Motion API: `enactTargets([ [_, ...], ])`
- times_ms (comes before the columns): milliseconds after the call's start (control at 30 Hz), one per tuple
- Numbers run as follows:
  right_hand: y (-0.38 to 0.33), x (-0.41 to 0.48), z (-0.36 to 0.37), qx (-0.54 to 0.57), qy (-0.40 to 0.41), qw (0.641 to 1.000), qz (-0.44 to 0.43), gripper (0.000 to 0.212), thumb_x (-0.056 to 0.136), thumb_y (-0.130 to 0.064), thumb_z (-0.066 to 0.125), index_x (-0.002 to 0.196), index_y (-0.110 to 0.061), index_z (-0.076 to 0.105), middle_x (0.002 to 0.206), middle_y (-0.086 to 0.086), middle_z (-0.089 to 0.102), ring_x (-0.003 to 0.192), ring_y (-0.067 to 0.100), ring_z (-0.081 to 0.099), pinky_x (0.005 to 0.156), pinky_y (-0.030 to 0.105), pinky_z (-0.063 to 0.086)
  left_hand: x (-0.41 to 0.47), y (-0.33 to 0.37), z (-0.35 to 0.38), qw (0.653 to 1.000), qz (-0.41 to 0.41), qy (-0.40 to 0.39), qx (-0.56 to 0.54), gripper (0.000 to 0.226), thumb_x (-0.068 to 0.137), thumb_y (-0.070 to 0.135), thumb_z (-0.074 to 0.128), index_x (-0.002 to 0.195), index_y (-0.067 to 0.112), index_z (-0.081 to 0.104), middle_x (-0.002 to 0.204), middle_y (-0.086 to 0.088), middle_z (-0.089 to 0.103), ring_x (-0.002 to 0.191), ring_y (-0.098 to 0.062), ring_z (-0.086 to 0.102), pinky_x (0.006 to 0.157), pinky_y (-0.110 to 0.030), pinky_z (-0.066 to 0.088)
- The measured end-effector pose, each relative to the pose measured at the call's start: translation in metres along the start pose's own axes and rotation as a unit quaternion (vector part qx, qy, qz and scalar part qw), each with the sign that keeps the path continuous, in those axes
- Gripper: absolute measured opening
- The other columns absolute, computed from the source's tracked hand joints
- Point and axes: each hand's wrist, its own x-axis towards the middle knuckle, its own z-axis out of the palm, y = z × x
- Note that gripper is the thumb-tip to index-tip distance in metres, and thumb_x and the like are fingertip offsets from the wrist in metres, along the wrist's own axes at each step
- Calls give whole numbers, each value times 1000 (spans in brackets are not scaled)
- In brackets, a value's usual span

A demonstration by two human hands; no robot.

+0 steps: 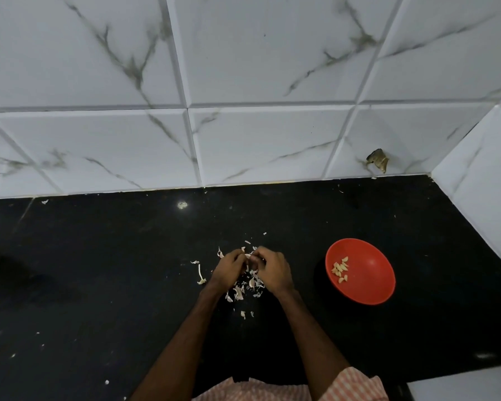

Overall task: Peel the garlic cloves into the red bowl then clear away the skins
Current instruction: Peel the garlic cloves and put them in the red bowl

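Note:
My left hand (pixel 228 269) and my right hand (pixel 274 270) meet over the black counter, their fingertips curled together around a small garlic clove (pixel 248 257) that is mostly hidden between them. Loose papery garlic skins (pixel 245 287) lie scattered under and around both hands, with a longer strip of skin (pixel 200 274) off to the left. To the right stands the red bowl (pixel 368 285), holding several peeled cloves (pixel 341 270) on its left inner side.
The black counter (pixel 99 285) runs back to a white marble-look tiled wall (pixel 243 125), with a second tiled wall (pixel 480 192) closing the right corner. A chipped hole in a tile (pixel 378 163) sits above the counter's far right.

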Motion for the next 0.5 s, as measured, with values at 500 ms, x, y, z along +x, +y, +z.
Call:
enactTargets([
  [500,-15,3,0,12,-13,1000,0,18,102,-27,49,87,-23,59,83,-8,67,77,9,63,73,33,50,3,3,4,997,42,10,-57,31,106,16,42,78,13,55,71,0,52,65,-10,46,64,-27,40],
])
